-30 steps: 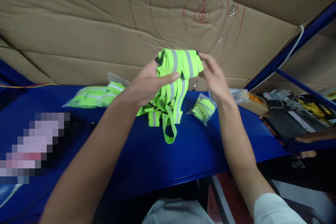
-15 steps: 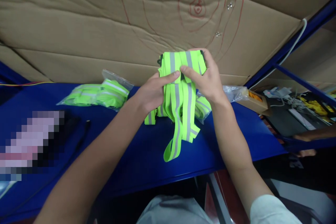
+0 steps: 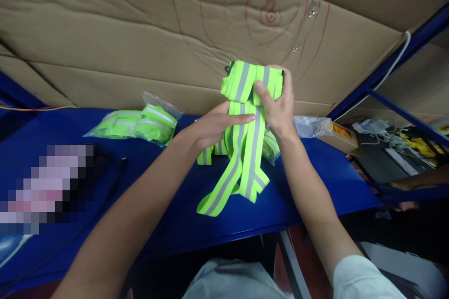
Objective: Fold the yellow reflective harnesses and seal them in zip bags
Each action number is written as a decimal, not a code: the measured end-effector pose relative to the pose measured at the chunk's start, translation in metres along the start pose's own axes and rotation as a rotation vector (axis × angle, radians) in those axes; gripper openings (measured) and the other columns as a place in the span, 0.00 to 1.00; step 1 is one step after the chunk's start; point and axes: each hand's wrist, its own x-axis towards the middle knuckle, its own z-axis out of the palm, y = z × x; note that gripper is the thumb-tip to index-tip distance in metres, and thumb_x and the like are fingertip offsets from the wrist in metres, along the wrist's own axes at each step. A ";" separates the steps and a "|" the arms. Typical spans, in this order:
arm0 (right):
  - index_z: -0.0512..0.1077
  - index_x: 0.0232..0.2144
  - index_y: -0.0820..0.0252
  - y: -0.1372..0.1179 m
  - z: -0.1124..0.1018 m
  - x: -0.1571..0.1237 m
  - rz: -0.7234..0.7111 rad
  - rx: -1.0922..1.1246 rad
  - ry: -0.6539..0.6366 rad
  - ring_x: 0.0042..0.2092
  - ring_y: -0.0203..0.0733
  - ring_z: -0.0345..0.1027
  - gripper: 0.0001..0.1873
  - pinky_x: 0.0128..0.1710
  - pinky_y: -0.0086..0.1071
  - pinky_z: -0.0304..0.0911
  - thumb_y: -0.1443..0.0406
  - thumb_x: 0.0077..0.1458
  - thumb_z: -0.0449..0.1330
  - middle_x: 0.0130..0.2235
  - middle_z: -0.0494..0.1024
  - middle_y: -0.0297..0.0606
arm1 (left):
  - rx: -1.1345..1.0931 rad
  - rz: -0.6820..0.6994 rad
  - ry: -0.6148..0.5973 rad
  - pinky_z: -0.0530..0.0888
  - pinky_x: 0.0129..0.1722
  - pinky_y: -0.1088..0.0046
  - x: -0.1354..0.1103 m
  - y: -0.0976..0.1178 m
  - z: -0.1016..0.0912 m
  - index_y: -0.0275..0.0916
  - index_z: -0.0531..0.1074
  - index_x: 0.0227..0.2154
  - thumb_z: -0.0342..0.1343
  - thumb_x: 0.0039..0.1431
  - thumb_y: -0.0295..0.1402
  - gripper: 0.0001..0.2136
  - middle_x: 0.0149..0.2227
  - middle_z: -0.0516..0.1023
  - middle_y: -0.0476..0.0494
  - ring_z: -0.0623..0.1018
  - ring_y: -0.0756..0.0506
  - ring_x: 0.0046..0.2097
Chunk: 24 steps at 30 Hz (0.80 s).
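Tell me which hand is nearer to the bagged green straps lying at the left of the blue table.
Left. The left hand presses the hanging reflective straps just right of the bagged green straps; the right hand grips the folded top, farther right.

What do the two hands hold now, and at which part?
Right hand grips the folded top of the neon reflective strap bundle; left hand pinches its hanging straps just below.

Bare blue tabletop (image 3: 168,205) toward the near edge; bagged vests (image 3: 140,124) left, cardboard wall (image 3: 105,42) close behind.
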 end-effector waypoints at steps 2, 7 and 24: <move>0.63 0.64 0.47 0.000 -0.007 0.001 -0.010 -0.001 -0.020 0.62 0.54 0.69 0.39 0.57 0.47 0.72 0.34 0.61 0.51 0.59 0.72 0.43 | -0.024 -0.039 -0.004 0.80 0.53 0.55 0.002 -0.009 0.001 0.38 0.80 0.45 0.76 0.49 0.38 0.21 0.43 0.87 0.39 0.85 0.35 0.47; 0.64 0.62 0.46 -0.006 -0.014 -0.002 -0.024 0.030 0.030 0.67 0.58 0.62 0.34 0.62 0.52 0.68 0.39 0.62 0.56 0.63 0.70 0.42 | 0.031 -0.003 0.058 0.81 0.51 0.56 0.002 -0.015 0.004 0.43 0.82 0.41 0.74 0.50 0.43 0.17 0.41 0.87 0.47 0.84 0.35 0.47; 0.72 0.59 0.48 -0.015 -0.047 -0.001 -0.084 0.107 -0.296 0.70 0.50 0.59 0.34 0.70 0.46 0.59 0.46 0.53 0.71 0.67 0.67 0.38 | 0.322 0.125 0.030 0.80 0.53 0.59 -0.009 0.021 -0.026 0.43 0.79 0.53 0.74 0.51 0.38 0.25 0.51 0.84 0.40 0.83 0.36 0.53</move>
